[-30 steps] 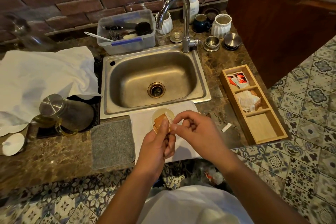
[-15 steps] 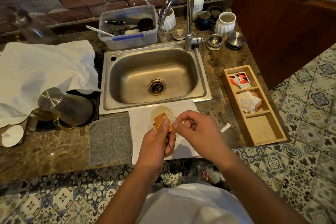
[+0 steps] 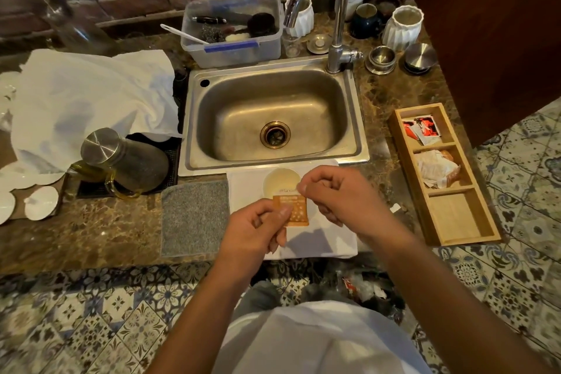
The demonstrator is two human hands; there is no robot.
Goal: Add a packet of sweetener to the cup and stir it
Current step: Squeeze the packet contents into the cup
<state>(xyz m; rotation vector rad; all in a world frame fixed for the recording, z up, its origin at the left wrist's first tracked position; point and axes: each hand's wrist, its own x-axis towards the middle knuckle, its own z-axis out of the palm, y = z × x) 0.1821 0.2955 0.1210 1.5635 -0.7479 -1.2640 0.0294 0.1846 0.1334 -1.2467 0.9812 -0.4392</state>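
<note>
Hands work just in front of the body, over the white cloth [image 3: 331, 240] at the counter edge; left hand [image 3: 258, 231] pinches the orange sweetener packet [image 3: 296, 211] by its left side, thumb on its face, other fingers curled behind; right hand [image 3: 337, 197] pinches a thin strip at the packet's top, apparently a tear-off, remaining fingers curled. Packet sits just nearer than the cup [image 3: 280, 182], which stands on the cloth and holds a pale liquid. Risks, as judged: the mouth is not over the cup, so tilting now would scatter sweetener on the cloth; a ragged tear could spill sideways; the right hand, close above the rim, could knock the cup. No stirrer visible near the cup. Beyond lies the sink [image 3: 273, 121]; right, a wooden tray [image 3: 485, 231] of spare packets.
</note>
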